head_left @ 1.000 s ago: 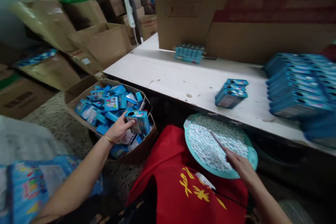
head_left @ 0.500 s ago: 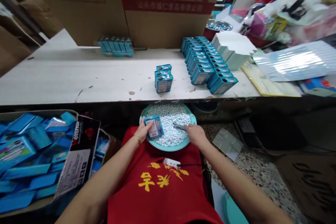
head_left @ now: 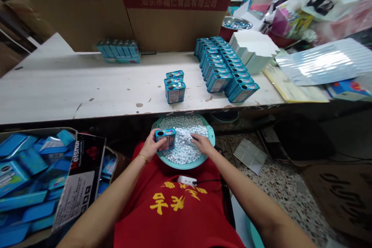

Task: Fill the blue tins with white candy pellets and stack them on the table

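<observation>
In my left hand is a small blue tin, held upright with its dark round opening facing up. It is over the left side of a turquoise basin resting on my lap. Small white candy pellets fill the basin. My right hand is at the basin's right side, fingers closed and low over the pellets. The slim metal scoop in its grip is mostly hidden now. Straight ahead on the white table stand a few blue tins, with white pellets on top of some.
Rows of upright blue tins stand at the right of the table, beside stacked white card. More tins lie by a large cardboard box. An open carton of blue tins is at lower left.
My left hand has turned the tin so its top opening shows. My right hand has moved left and down into the pellets, and the metal scoop has dropped mostly out of sight.
</observation>
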A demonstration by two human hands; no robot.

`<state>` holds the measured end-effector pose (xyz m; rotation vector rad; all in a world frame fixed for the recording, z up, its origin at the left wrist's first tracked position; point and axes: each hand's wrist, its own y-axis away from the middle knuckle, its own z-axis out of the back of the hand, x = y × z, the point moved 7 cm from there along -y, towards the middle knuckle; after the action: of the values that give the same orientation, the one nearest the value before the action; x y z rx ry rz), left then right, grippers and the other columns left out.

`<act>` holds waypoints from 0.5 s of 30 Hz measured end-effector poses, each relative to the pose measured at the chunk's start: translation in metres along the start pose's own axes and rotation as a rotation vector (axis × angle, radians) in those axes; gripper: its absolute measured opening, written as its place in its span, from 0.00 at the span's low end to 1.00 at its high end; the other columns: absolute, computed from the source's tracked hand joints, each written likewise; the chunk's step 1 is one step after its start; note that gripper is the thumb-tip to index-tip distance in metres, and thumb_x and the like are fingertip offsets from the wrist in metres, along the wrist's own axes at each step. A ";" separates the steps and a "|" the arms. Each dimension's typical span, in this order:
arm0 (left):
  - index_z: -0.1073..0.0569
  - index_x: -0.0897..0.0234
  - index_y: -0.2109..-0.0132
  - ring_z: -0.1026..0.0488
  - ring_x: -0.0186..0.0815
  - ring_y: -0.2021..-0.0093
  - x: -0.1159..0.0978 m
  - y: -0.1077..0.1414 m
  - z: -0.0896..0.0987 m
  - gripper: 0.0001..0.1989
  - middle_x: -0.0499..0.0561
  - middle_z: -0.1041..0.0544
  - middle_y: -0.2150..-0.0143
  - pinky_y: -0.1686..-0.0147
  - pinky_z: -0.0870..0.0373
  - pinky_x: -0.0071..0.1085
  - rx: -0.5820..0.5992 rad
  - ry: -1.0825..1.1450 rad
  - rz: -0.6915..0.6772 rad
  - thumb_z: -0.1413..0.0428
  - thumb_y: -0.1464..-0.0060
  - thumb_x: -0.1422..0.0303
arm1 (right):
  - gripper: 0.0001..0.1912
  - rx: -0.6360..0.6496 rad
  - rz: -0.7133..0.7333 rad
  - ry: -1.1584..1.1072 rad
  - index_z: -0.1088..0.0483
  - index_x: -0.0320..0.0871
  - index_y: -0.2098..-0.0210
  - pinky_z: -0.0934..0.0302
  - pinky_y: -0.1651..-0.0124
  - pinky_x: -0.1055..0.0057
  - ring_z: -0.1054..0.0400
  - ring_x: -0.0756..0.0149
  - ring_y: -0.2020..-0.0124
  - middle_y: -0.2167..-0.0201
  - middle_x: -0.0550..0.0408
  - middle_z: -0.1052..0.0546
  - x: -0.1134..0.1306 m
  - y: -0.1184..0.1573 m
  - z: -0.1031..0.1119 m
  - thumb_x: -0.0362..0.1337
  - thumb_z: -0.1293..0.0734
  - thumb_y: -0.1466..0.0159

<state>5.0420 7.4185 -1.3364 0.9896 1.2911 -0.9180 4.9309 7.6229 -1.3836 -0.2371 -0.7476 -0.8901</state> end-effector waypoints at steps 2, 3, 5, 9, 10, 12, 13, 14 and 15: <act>0.39 0.63 0.54 0.34 0.32 0.64 -0.010 0.001 0.012 0.24 0.47 0.33 0.64 0.60 0.34 0.30 -0.018 -0.151 -0.066 0.41 0.57 0.62 | 0.19 -0.001 0.037 -0.050 0.34 0.40 0.52 0.46 0.47 0.64 0.39 0.61 0.50 0.52 0.50 0.31 0.007 0.004 0.018 0.38 0.39 0.42; 0.39 0.64 0.53 0.34 0.32 0.63 -0.013 0.000 0.013 0.25 0.48 0.33 0.64 0.60 0.34 0.30 -0.006 -0.189 -0.089 0.41 0.58 0.62 | 0.19 0.001 0.071 -0.070 0.34 0.39 0.52 0.46 0.47 0.64 0.38 0.61 0.51 0.52 0.49 0.31 0.013 0.006 0.028 0.39 0.39 0.42; 0.38 0.65 0.52 0.34 0.34 0.62 -0.017 -0.005 0.008 0.26 0.50 0.32 0.61 0.58 0.35 0.31 0.021 -0.241 -0.137 0.41 0.58 0.62 | 0.19 0.015 0.134 -0.099 0.34 0.38 0.52 0.45 0.48 0.64 0.38 0.61 0.52 0.53 0.49 0.30 0.028 0.011 0.049 0.39 0.39 0.42; 0.36 0.66 0.53 0.34 0.35 0.61 -0.019 -0.017 -0.014 0.24 0.51 0.31 0.61 0.57 0.37 0.31 0.041 -0.367 -0.199 0.41 0.58 0.63 | 0.18 0.109 0.216 -0.034 0.32 0.41 0.53 0.43 0.51 0.68 0.36 0.63 0.53 0.55 0.52 0.29 0.068 0.017 0.078 0.39 0.40 0.42; 0.35 0.65 0.54 0.34 0.36 0.61 -0.019 -0.019 -0.019 0.23 0.51 0.31 0.61 0.57 0.37 0.31 0.039 -0.406 -0.211 0.41 0.58 0.63 | 0.17 0.134 0.226 0.019 0.32 0.42 0.54 0.43 0.51 0.69 0.36 0.63 0.53 0.55 0.53 0.29 0.078 0.018 0.082 0.39 0.40 0.42; 0.35 0.65 0.54 0.34 0.37 0.59 -0.020 -0.022 -0.028 0.22 0.51 0.30 0.60 0.57 0.38 0.32 0.036 -0.479 -0.239 0.41 0.57 0.64 | 0.16 0.158 0.219 0.179 0.31 0.45 0.54 0.43 0.53 0.69 0.36 0.61 0.54 0.56 0.54 0.28 0.095 0.018 0.089 0.39 0.40 0.42; 0.35 0.64 0.54 0.34 0.37 0.58 -0.021 -0.023 -0.032 0.21 0.51 0.30 0.59 0.56 0.38 0.32 0.033 -0.514 -0.257 0.42 0.57 0.65 | 0.16 0.160 0.206 0.276 0.31 0.47 0.55 0.42 0.55 0.69 0.35 0.60 0.55 0.57 0.54 0.28 0.102 0.018 0.093 0.40 0.40 0.42; 0.35 0.64 0.54 0.34 0.37 0.57 -0.021 -0.024 -0.034 0.21 0.51 0.30 0.58 0.55 0.39 0.33 0.031 -0.543 -0.276 0.42 0.57 0.65 | 0.16 0.162 0.195 0.376 0.31 0.49 0.55 0.42 0.56 0.67 0.35 0.58 0.55 0.58 0.54 0.27 0.109 0.017 0.096 0.40 0.40 0.42; 0.35 0.63 0.54 0.34 0.38 0.56 -0.021 -0.024 -0.036 0.21 0.51 0.30 0.57 0.54 0.39 0.33 0.034 -0.566 -0.296 0.42 0.57 0.65 | 0.15 0.164 0.185 0.467 0.30 0.50 0.56 0.41 0.58 0.65 0.34 0.56 0.57 0.60 0.53 0.27 0.115 0.017 0.098 0.41 0.41 0.42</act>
<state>5.0063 7.4451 -1.3174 0.5063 0.9465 -1.3365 4.9420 7.6099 -1.2322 0.0493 -0.3529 -0.6682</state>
